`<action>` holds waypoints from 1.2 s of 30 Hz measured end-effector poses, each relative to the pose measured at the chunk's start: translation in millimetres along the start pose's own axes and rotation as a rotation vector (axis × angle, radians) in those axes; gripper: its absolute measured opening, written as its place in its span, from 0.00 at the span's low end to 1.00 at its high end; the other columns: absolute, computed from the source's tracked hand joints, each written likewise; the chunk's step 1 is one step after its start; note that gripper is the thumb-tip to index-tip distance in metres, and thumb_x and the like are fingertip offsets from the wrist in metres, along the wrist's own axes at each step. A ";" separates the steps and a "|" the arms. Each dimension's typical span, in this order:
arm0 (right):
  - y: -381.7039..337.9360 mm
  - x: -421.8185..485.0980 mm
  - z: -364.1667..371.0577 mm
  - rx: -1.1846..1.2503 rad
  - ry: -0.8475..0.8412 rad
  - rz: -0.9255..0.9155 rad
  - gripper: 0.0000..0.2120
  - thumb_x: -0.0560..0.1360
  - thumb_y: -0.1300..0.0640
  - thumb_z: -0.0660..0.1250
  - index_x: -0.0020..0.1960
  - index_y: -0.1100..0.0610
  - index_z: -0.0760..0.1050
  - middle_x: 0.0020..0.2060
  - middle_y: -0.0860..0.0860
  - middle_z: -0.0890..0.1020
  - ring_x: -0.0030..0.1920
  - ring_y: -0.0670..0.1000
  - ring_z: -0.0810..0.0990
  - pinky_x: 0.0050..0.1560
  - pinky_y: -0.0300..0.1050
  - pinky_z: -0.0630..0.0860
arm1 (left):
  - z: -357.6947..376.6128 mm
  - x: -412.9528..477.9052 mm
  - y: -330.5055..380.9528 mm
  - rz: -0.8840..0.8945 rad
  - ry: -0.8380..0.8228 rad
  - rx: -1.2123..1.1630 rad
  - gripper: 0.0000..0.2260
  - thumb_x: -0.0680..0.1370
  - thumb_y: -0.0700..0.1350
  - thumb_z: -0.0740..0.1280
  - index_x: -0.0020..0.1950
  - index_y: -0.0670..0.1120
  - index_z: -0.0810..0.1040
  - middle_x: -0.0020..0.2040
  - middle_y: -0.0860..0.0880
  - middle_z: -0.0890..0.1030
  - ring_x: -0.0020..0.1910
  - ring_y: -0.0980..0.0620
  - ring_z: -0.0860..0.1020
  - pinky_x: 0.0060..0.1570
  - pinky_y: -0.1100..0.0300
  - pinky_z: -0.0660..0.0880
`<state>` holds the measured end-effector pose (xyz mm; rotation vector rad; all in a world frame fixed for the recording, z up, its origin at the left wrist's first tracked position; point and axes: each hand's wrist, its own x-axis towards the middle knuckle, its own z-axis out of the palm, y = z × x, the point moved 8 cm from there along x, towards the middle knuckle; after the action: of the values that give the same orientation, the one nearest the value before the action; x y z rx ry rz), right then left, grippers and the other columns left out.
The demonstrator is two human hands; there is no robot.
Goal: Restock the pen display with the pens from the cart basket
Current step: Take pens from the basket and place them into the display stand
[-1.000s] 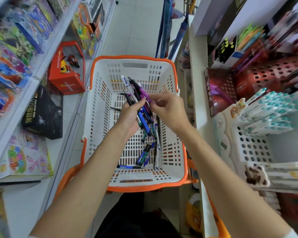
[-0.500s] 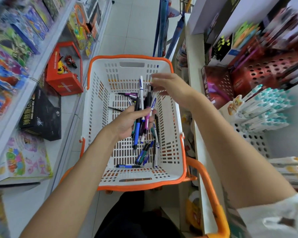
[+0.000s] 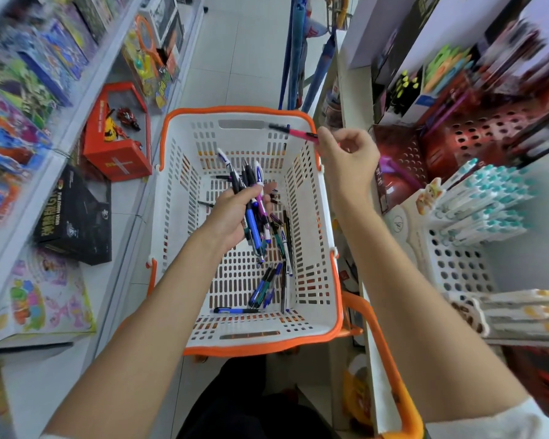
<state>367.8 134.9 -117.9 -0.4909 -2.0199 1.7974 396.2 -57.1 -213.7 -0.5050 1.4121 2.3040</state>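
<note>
A white cart basket (image 3: 244, 331) with an orange rim stands in the aisle below me. Inside it my left hand (image 3: 232, 217) grips a bunch of pens (image 3: 251, 198), blue, purple and black, fanned upward. Several loose pens (image 3: 268, 286) lie on the basket floor. My right hand (image 3: 346, 156) is raised over the basket's far right corner and pinches one red pen (image 3: 293, 132) that points left. On the right shelf stands the pen display: a red perforated holder (image 3: 476, 134) and a white perforated holder (image 3: 457, 264) with teal-capped pens (image 3: 485, 198).
Toy boxes fill the left shelves, with an orange box (image 3: 118, 134) and a black box (image 3: 76, 217) low down. The cart's orange handle (image 3: 387, 353) runs beside the right shelf edge. Blue poles (image 3: 295, 52) stand beyond the basket. White tiled floor lies ahead.
My right hand has drawn one red pen out of the bunch and lifted it up and right toward the shelf. My left hand stays in the basket holding the rest.
</note>
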 end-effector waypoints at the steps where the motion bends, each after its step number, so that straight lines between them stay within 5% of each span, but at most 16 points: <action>1: 2.7 -8.1 2.4 -0.006 -0.033 0.004 0.05 0.74 0.61 0.74 0.44 0.61 0.78 0.41 0.59 0.83 0.40 0.55 0.81 0.45 0.50 0.81 | 1.8 2.0 0.2 0.007 0.022 -0.024 0.05 0.82 0.37 0.62 0.51 0.39 0.78 0.39 0.48 0.86 0.40 0.50 0.81 0.41 0.59 0.81; 5: 12.2 -54.6 21.8 -0.244 -0.326 -0.128 0.07 0.76 0.61 0.71 0.53 0.58 0.83 0.43 0.49 0.85 0.41 0.41 0.81 0.45 0.36 0.79 | 19.4 5.0 0.0 0.020 0.040 -0.086 0.06 0.81 0.38 0.65 0.49 0.42 0.81 0.43 0.45 0.86 0.45 0.48 0.84 0.46 0.50 0.82; 10: 19.7 -70.5 -4.9 -0.384 -0.202 -0.175 0.09 0.77 0.60 0.70 0.57 0.55 0.84 0.45 0.48 0.82 0.45 0.44 0.80 0.48 0.40 0.79 | 34.8 0.9 -8.2 -0.035 -0.007 -0.130 0.12 0.80 0.40 0.66 0.62 0.37 0.79 0.51 0.41 0.84 0.49 0.44 0.84 0.44 0.50 0.81; 16: 20.5 -82.5 -21.0 -0.485 -0.325 -0.228 0.09 0.78 0.60 0.70 0.57 0.57 0.83 0.45 0.48 0.81 0.45 0.45 0.80 0.49 0.44 0.81 | 57.7 -14.3 -14.5 -0.021 -0.150 0.013 0.09 0.82 0.41 0.64 0.57 0.38 0.80 0.46 0.45 0.84 0.48 0.47 0.83 0.47 0.50 0.81; 21: 8.2 -89.6 -73.6 -0.297 -0.043 -0.107 0.07 0.78 0.57 0.67 0.46 0.53 0.84 0.39 0.46 0.83 0.42 0.43 0.80 0.43 0.38 0.75 | 95.7 -30.5 -15.2 0.066 -0.199 0.177 0.06 0.81 0.40 0.66 0.56 0.39 0.77 0.43 0.46 0.82 0.42 0.50 0.82 0.43 0.53 0.80; 26: -27.6 -88.4 -135.7 -0.130 0.146 -0.044 0.08 0.78 0.66 0.63 0.53 0.62 0.81 0.41 0.48 0.82 0.36 0.33 0.79 0.39 0.28 0.72 | 163.6 -71.4 -25.0 0.102 -0.382 0.350 0.05 0.82 0.38 0.64 0.56 0.38 0.77 0.41 0.45 0.81 0.34 0.54 0.82 0.34 0.62 0.79; 30: -75.1 -85.6 -198.9 -0.166 0.239 -0.099 0.09 0.77 0.66 0.63 0.53 0.60 0.81 0.43 0.47 0.82 0.41 0.35 0.79 0.45 0.32 0.74 | 209.2 -109.3 -37.3 0.095 -0.511 0.426 0.05 0.82 0.41 0.65 0.54 0.40 0.76 0.38 0.47 0.80 0.35 0.51 0.80 0.39 0.55 0.80; 34: -117.2 -105.4 -266.9 -0.239 0.291 -0.150 0.12 0.78 0.63 0.63 0.60 0.57 0.79 0.48 0.47 0.82 0.48 0.41 0.80 0.49 0.31 0.74 | 258.9 -156.7 -54.6 0.118 -0.694 0.558 0.15 0.79 0.45 0.69 0.60 0.37 0.75 0.43 0.38 0.81 0.43 0.48 0.79 0.55 0.47 0.77; 36: -134.7 -122.9 -299.4 -0.292 0.324 -0.168 0.14 0.79 0.62 0.63 0.63 0.56 0.77 0.49 0.47 0.81 0.47 0.39 0.78 0.46 0.27 0.72 | 285.8 -184.3 -68.4 0.107 -0.830 0.608 0.09 0.79 0.45 0.69 0.55 0.41 0.77 0.41 0.43 0.82 0.42 0.45 0.79 0.48 0.50 0.79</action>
<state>625.3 313.8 39.0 -0.6311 -2.0291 1.2402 560.4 202.6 -52.6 0.6439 1.5548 1.6585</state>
